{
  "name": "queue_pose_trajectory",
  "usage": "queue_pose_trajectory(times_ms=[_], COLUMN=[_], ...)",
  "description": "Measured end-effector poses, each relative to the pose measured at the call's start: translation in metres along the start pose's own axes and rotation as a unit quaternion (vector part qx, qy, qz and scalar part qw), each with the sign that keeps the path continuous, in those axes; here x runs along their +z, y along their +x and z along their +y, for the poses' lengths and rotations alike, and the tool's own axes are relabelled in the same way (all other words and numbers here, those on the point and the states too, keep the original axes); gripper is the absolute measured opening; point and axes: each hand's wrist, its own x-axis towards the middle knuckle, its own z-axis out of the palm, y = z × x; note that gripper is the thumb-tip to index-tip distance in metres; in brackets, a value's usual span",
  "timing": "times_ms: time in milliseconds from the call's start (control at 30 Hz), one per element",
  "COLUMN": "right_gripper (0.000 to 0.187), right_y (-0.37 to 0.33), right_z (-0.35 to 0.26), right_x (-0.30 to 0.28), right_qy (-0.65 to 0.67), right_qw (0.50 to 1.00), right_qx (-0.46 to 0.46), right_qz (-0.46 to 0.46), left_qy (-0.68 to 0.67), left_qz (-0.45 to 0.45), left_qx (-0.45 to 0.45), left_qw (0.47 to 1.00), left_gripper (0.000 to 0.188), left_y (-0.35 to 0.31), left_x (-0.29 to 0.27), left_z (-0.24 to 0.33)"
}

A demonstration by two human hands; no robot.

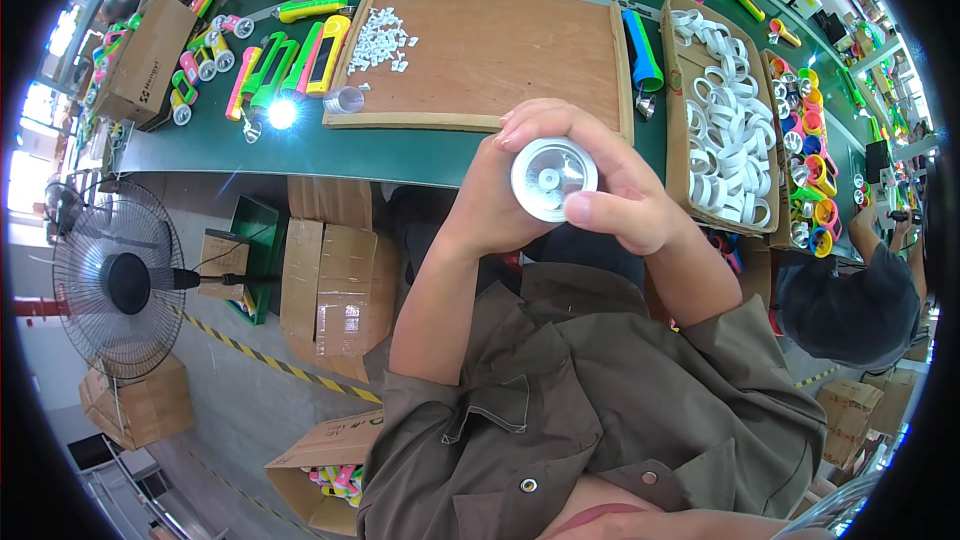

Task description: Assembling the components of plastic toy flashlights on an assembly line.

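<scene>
Both hands are closed round a flashlight (553,180), its round end turned up with a white ring, a clear lens and a silvery reflector. My left hand (485,195) wraps its left side; its body is hidden behind the fingers. My right hand (625,185) curls over the far and right side, the thumb pressing on the white rim. Just beyond them lies a wooden tray (500,60) with small white plastic pieces (378,40) at its left. A clear cup-shaped part (344,100) rests by the tray's near left corner.
Left of the tray lie several green, yellow and pink flashlights (270,70), one shining brightly. At right stand a carton of white rings (730,130) and a box of colourful flashlight heads (812,160). A fan (125,280) is at left, cardboard boxes (340,285) below the bench, a co-worker (850,305) at right.
</scene>
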Motion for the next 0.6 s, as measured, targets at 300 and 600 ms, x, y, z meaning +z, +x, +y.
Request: queue_pose_trajectory(times_ms=[300,600], right_gripper=[0.037,0.034], right_y=[-0.0016,-0.0023], right_z=[0.0026,0.0027], right_x=[0.0026,0.0054], right_qy=[-0.004,-0.01], right_qw=[1.0,0.999], right_qx=[0.013,0.026], right_qz=[0.025,0.038], left_qy=[0.005,-0.003], left_qz=[0.006,0.001], left_qx=[-0.01,-0.016], left_qw=[1.0,1.0], left_gripper=[0.04,0.039], left_y=[-0.0021,-0.0021], left_x=[0.0009,0.002], left_z=[-0.0026,-0.0043])
